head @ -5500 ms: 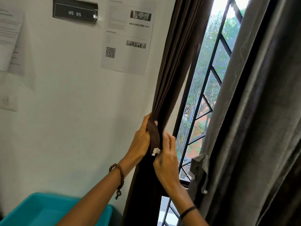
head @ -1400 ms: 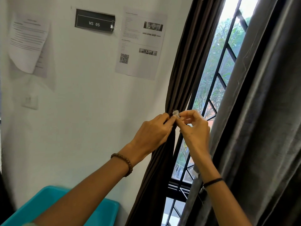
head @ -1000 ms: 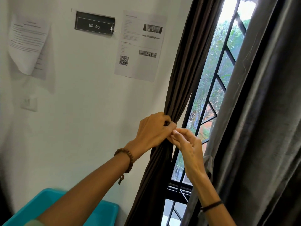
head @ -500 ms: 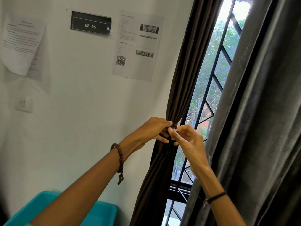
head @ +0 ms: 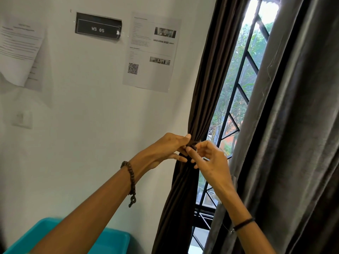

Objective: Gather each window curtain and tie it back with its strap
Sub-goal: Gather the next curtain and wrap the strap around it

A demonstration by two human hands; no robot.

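I have both hands at the pinched waist of the brown curtain (head: 207, 88): my left hand (head: 167, 149) grips the gathered folds while my right hand (head: 209, 160) pinches the dark strap (head: 192, 143) at the front, so I judge this one gathered and its tie nearly fastened. The grey curtain (head: 293, 125) on the right hangs loose beside the barred window (head: 236, 99), so that one is left to do. The white wall (head: 82, 125) carries printed sheets and a "WS 05" sign (head: 98, 26), with a teal bin (head: 108, 241) below.
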